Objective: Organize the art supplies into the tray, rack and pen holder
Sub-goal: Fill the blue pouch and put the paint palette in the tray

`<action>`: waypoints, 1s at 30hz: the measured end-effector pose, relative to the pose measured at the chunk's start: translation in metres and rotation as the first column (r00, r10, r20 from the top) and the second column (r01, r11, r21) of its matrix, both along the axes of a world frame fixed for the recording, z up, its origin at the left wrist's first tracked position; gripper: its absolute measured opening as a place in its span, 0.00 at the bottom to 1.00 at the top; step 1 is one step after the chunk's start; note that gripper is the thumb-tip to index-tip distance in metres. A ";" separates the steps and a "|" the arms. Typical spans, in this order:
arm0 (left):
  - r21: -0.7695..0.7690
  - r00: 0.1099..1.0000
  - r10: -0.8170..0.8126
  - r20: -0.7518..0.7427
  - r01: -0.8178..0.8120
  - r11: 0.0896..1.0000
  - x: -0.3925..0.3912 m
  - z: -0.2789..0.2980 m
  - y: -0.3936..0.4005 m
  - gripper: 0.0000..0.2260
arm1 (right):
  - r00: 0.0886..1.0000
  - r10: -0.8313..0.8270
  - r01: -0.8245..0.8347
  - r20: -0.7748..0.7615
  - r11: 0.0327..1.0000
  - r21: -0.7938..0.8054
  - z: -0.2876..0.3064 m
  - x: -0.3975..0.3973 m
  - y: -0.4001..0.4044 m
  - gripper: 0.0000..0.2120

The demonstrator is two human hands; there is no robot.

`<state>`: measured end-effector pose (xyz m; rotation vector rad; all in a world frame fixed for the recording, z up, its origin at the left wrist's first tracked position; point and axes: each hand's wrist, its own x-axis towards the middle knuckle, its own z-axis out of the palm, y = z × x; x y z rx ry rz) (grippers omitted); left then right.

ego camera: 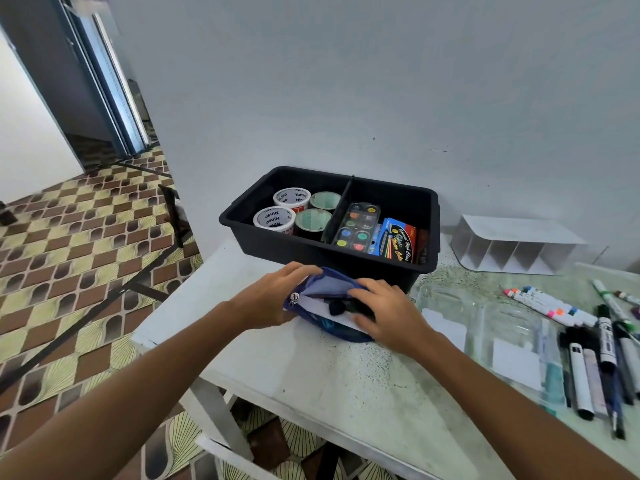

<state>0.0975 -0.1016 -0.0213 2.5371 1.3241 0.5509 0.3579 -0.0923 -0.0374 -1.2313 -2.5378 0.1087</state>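
On a speckled white table (346, 375) against a grey wall, the left hand (273, 299) pinches a soft blue pouch's (332, 306) limp rim while the right hand's (388, 317) curled fingers hold its opening, black tray (429, 237) just beyond.

Two white tape rolls (284, 210) in the black tray's (242, 233) left compartment read "Ninso"; other print is illegible.

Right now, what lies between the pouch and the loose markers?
In the head view, a clear plastic tray lies on the table between the pouch and the markers.
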 end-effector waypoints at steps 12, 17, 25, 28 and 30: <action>-0.346 0.723 0.414 0.553 -0.253 0.904 -0.016 0.008 -0.016 0.12 | 0.985 -0.117 0.048 -0.127 0.893 -0.446 0.054 -0.006 0.030 0.23; -0.531 0.596 0.526 0.607 -0.187 0.826 -0.018 0.001 -0.023 0.06 | 0.967 -0.124 0.009 -0.224 0.892 -0.453 0.058 -0.021 0.032 0.16; -0.567 0.484 0.547 0.683 -0.120 0.815 -0.020 -0.007 -0.033 0.07 | 0.985 0.120 -0.155 -0.126 0.934 -0.323 0.069 -0.102 0.024 0.15; -0.552 0.448 0.539 0.713 -0.115 0.826 -0.020 -0.011 -0.036 0.07 | 0.994 0.105 -0.112 -0.039 0.909 -0.401 0.070 -0.118 0.030 0.17; -0.556 0.417 0.552 0.722 -0.124 0.822 -0.020 -0.013 -0.036 0.06 | 0.993 0.101 -0.117 -0.060 0.891 -0.439 0.069 -0.124 0.034 0.13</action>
